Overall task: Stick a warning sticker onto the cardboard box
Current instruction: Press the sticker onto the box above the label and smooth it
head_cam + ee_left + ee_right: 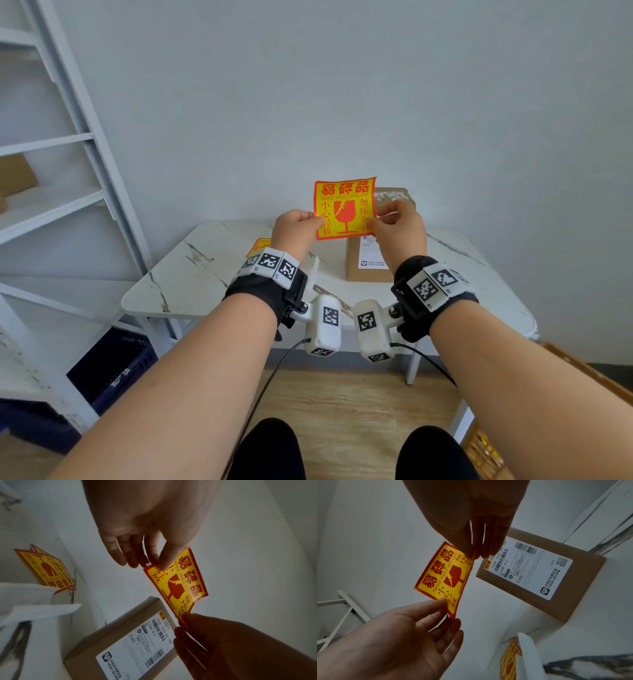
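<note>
I hold a yellow-and-red fragile warning sticker [344,209] up in the air above the table, printed side toward me. My left hand [310,222] pinches its left edge and my right hand [380,219] pinches its right edge. Seen from the left wrist, the sticker [180,585] bends slightly between my left hand [161,562] and my right hand [185,616]. The brown cardboard box [368,263] with a white shipping label lies flat on the table, below and behind the sticker. From the right wrist, the box [583,582] is right of the sticker [443,577].
A small stack of the same stickers [44,569] lies on the white marble table [205,267] left of the box, with curled white backing paper [34,601] beside it. A white shelf [68,171] stands at left, with a dark blue crate [113,363] beneath it.
</note>
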`<state>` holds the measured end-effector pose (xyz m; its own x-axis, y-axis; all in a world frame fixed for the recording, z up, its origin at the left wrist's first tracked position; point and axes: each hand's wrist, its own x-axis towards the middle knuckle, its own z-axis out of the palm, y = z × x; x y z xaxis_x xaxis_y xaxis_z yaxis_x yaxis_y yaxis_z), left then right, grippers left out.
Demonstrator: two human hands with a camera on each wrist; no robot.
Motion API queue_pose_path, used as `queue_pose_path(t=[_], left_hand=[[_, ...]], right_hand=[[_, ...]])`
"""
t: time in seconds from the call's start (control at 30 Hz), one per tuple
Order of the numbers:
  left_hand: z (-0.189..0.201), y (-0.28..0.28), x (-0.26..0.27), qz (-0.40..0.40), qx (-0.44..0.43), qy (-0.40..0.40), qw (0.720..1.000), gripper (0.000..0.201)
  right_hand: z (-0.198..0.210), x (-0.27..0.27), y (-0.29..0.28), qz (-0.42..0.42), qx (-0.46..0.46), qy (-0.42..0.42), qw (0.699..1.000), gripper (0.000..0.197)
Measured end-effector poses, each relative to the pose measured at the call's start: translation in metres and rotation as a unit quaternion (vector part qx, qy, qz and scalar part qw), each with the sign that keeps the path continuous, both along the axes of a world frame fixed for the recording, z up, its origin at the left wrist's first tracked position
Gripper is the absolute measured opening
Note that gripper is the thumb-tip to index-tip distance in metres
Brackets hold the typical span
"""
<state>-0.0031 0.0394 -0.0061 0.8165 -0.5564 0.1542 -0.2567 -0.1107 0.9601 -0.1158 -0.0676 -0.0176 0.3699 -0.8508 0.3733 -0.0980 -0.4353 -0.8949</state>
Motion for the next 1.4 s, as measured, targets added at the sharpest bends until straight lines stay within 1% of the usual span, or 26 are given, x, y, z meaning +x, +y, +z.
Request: queue_pose_path(t=[0.07,0.13,0.23,0.27,0.37,0.4,0.47,0.63,0.77,0.9,1.17,1.4], left_hand=[[0.001,-0.010,0.000,0.002,0.001,-0.010,1.000,0.007],[0.005,-0.021,0.001,0.013,0.004,-0.021,1.000,0.005],[0.014,-0.036,0.001,0.021,0.004,-0.028,0.999,0.008],[0.017,-0.042,0.001,0.020,0.004,-0.030,0.999,0.012],[0.025,-0.058,0.005,0.017,-0.005,-0.018,1.000,0.037],[0.028,-0.063,0.006,0.018,-0.006,-0.011,1.000,0.042],[0.032,-0.074,0.008,0.020,-0.008,-0.006,1.000,0.046],[0.041,-0.096,0.010,0.022,0.006,-0.020,1.000,0.043],[0.033,-0.107,0.017,0.032,0.039,-0.049,0.998,0.044],[0.026,-0.112,0.022,0.033,0.051,-0.050,0.997,0.045],[0.021,-0.114,0.020,0.040,0.038,-0.029,0.998,0.043],[0.017,-0.111,0.018,0.045,0.036,-0.072,0.996,0.041]], right_hand=[[0.002,0.000,-0.008,-0.005,-0.006,0.000,1.000,0.010],[0.004,0.001,-0.017,-0.012,-0.020,-0.003,1.000,0.017],[0.010,0.000,-0.030,-0.019,-0.026,0.007,0.999,0.014],[0.012,0.000,-0.034,-0.021,-0.024,0.009,0.999,0.013],[0.019,-0.001,-0.049,-0.035,-0.028,0.015,0.999,0.018],[0.022,-0.001,-0.054,-0.039,-0.031,0.019,0.999,0.020],[0.026,-0.002,-0.064,-0.044,-0.037,0.028,0.998,0.022],[0.033,0.000,-0.082,-0.053,-0.056,0.047,0.996,0.025],[0.032,0.005,-0.093,-0.047,-0.071,0.076,0.993,0.023],[0.029,0.009,-0.099,-0.045,-0.077,0.100,0.991,0.022],[0.026,0.011,-0.098,-0.065,-0.079,0.131,0.986,0.024],[0.024,0.007,-0.096,-0.054,-0.096,0.128,0.986,0.027]])
